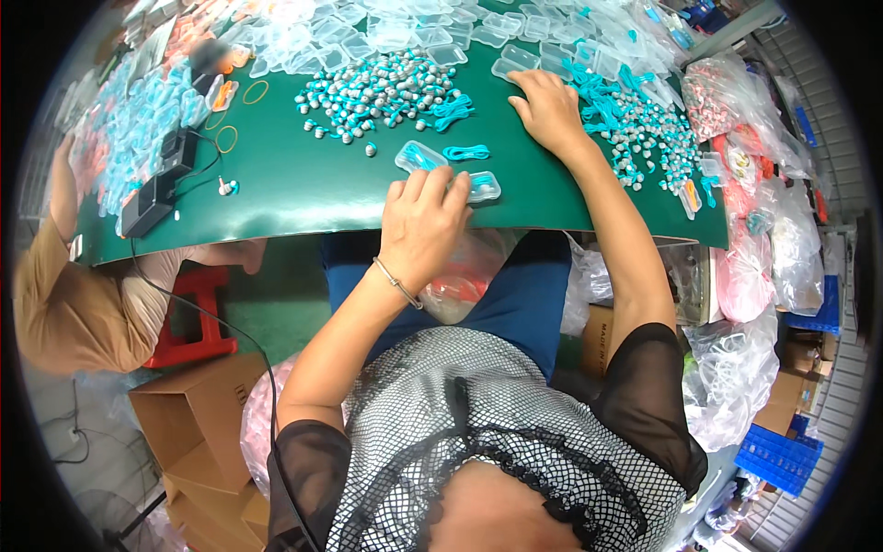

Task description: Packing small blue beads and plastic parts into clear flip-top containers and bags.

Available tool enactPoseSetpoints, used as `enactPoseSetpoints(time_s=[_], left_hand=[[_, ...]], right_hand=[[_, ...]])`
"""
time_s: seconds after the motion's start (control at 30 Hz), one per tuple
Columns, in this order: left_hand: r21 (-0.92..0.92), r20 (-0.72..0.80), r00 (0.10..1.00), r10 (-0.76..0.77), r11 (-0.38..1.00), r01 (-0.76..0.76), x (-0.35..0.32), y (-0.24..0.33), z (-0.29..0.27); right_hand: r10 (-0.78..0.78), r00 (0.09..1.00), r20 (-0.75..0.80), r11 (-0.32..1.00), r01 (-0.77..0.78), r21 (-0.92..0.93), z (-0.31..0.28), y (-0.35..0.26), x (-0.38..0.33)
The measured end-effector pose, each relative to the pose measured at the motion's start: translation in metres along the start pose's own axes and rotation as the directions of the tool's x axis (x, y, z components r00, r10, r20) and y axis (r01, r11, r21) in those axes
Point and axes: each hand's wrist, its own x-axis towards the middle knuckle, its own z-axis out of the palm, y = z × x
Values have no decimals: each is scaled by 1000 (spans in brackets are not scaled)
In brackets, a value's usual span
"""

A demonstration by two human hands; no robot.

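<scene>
My left hand (426, 216), wearing a bracelet, is at the table's near edge with its fingers bent over a small open clear plastic case (484, 188). Teal cord lies in both halves of the case, and the fingers hide its middle. Just beyond it is a folded bundle of teal cord (466, 153). My right hand (552, 115) reaches farther out, thumb apart from the fingers and nothing visible in it. Its fingertips are beside a clear plastic case (517, 61) at the edge of a heap of cases, left of a teal cord pile (598, 101).
Grey-and-teal earbud-like pieces (382, 92) are heaped mid-table, with more (648, 138) at the right. Clear cases (340, 28) cover the far side. Black boxes (152, 204) with a cable stand at the left, near another person's arm (63, 189). Cartons (198, 414) sit below.
</scene>
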Motion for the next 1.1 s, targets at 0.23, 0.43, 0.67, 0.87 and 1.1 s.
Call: enactPoseSetpoints(time_s=[0.23,0.43,0.67,0.87,1.1], left_hand=[[-145,-124,986,-113,985,95,37,-33,1],[171,-19,995,-94,981,96,121,-70,43],[349,273,956,-107,937,5,143,-76,59],[339,327,944,41,927,-158,144,-59,55],[327,315,948,-51,943,-58,149,-62,69]], right_hand=[[-74,994,78,986,61,156,-38,-23,-44],[-73,991,109,957,39,287,-65,-40,-76],[18,1000,-10,936,-13,350,-80,-43,-92],[293,938,-184,948,-309,-70,-88,36,-104],[296,945,-140,886,-326,-330,-64,47,-79]])
